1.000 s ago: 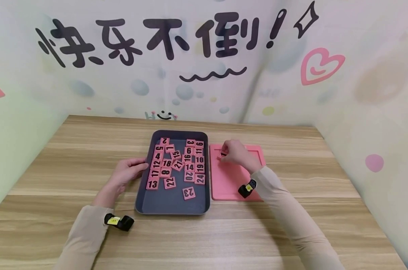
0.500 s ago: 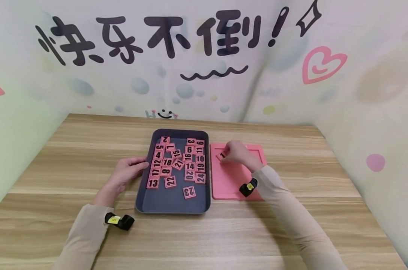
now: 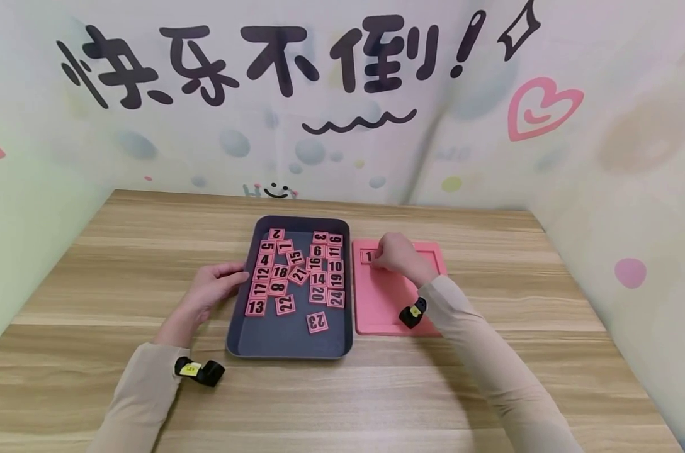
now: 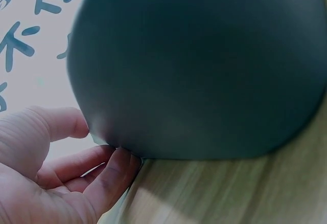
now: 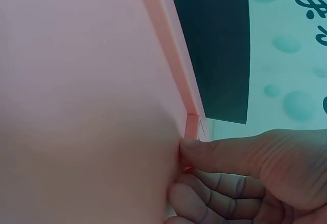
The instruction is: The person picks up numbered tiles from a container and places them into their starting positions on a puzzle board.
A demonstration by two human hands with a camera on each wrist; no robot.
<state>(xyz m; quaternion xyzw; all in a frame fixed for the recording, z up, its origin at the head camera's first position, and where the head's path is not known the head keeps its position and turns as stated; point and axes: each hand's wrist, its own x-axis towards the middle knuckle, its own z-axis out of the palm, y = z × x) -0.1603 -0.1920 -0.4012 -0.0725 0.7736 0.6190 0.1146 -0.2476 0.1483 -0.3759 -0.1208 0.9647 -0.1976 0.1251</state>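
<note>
In the head view, my left hand point(image 3: 211, 290) holds the left side of a dark grey tray point(image 3: 288, 343). The left wrist view shows my thumb and fingertips point(image 4: 125, 165) at the edge of the tray point(image 4: 204, 70). My right hand point(image 3: 401, 257) pinches a pink number tile marked 1 point(image 3: 367, 256), which lies square at the upper left corner inside a pink framed board point(image 3: 379, 308). From the right wrist, the thumb point(image 5: 219, 152) and curled fingers meet at the board's corner point(image 5: 191, 116), and most of the tile is hidden.
Several pink number tiles lie in the tray, grouped in a left cluster point(image 3: 263, 275) and a right cluster point(image 3: 318, 279). A tile 23 point(image 3: 317, 323) lies apart near the front. Board and tray stand side by side on a wooden table point(image 3: 297, 402), before a printed wall point(image 3: 206, 151).
The tile 1 in my right hand has turned from tilted to straight and moved slightly up and left into the board's corner. My left hand stays at the tray.
</note>
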